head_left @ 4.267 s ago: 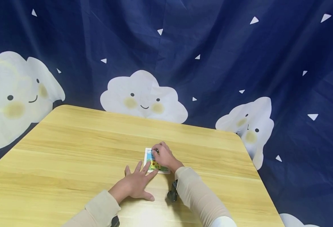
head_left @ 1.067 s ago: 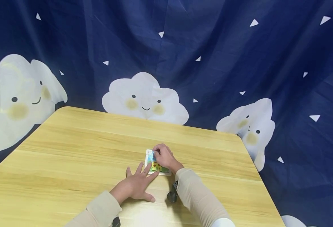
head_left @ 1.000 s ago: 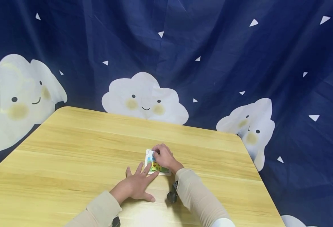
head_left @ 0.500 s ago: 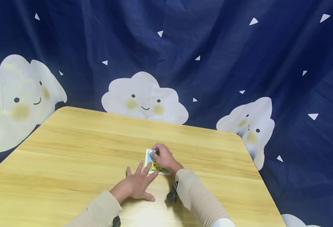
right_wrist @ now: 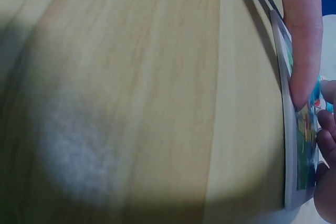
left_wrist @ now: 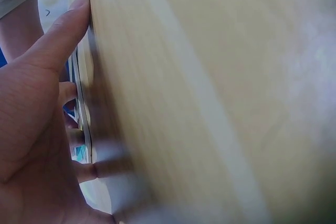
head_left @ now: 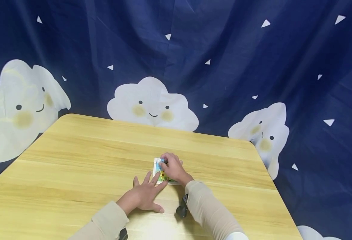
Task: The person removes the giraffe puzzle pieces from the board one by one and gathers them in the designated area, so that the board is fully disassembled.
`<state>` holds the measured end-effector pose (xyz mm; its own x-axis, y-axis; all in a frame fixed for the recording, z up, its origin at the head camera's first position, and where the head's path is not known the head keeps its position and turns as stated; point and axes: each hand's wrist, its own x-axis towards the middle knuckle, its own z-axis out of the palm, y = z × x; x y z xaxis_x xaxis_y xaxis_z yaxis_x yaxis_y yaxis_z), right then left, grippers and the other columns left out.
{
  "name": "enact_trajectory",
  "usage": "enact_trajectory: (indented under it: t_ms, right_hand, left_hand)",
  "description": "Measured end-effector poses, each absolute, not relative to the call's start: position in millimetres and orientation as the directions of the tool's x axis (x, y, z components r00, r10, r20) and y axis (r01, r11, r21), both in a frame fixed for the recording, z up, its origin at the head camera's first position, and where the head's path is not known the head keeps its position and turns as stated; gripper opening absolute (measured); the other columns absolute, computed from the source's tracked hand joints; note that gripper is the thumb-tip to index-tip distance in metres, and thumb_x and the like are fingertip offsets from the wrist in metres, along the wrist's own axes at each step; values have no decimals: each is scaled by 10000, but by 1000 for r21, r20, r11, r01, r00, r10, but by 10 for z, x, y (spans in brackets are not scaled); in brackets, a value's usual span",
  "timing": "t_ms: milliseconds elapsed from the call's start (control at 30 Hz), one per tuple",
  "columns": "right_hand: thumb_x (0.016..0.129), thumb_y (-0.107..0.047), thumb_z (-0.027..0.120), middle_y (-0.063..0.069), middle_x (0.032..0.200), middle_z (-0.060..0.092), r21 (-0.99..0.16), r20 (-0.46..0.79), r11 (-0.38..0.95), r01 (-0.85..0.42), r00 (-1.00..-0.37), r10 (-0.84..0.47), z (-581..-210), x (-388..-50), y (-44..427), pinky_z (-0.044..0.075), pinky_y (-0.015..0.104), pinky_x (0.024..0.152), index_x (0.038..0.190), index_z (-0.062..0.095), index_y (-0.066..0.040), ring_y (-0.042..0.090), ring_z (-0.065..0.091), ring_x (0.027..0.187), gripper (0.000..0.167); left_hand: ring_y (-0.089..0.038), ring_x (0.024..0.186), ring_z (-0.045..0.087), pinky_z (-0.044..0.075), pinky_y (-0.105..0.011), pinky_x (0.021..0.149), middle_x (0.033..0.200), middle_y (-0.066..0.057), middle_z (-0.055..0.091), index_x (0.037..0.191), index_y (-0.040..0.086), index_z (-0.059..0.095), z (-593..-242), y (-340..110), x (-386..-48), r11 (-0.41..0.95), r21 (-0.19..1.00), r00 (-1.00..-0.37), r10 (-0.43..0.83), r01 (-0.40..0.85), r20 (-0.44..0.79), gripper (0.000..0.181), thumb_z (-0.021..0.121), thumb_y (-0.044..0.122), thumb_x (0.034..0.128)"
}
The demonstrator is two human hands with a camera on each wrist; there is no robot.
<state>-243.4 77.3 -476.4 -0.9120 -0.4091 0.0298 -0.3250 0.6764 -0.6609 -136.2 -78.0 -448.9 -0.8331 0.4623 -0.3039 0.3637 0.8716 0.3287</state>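
Note:
A small white-edged picture board (head_left: pixel 155 170) with blue, yellow and green printing lies flat near the middle of the table. My left hand (head_left: pixel 144 195) is spread palm down at its near left side, with fingertips resting on the board's lower edge and the thumb on the table. Over the upper right part bends my right hand (head_left: pixel 173 166), its thumb and fingers pinching something small and blue, mostly hidden. In the right wrist view the board (right_wrist: pixel 290 150) shows a thick pale rim, with a finger (right_wrist: pixel 305 40) lying across it.
The light wooden table (head_left: pixel 82 150) has rounded far corners. Behind it hangs a dark blue curtain (head_left: pixel 230 43) with white clouds and small triangles. A black wrist camera (head_left: pixel 182 208) sits below the right forearm, close to the tabletop.
The right hand has shifted slightly over the upper part of the board, and its wrist has lowered a little. The left hand stays in place.

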Motion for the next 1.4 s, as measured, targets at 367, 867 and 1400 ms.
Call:
enact_trajectory:
  t_ms: [367,867,1400]
  right_hand:
    - [1080,-198,623,46,1156,634,-625,5,714,-315,-917,-400,-4721,-2433,745,351,523,950,1244,686,-84,288,538,1155,209]
    - [1079,-165,609,78,1179,645,-594,45,733,-332,-923,-381,-4722,-2408,748,358,537,948,1201,719,-91,306,561,1160,180]
    - [1079,-145,624,-22,926,597,-679,62,667,-307,-929,-365,-4691,-2428,718,373,475,929,982,639,-116,176,553,902,102]
  left_hand:
    - [-541,1552,151,170,-904,1034,1729,-222,190,1649,176,389,-4481,-774,-1368,870,330,-830,465,366,-308,1007,764,669,855]
    - [-538,1555,145,165,-900,1041,1731,-222,184,1651,178,385,-4495,-761,-1369,873,324,-826,464,365,-319,1008,766,664,854]
    - [-533,1558,138,160,-895,1050,1733,-220,178,1651,182,385,-4498,-771,-1375,877,325,-827,455,354,-329,1005,764,667,856]
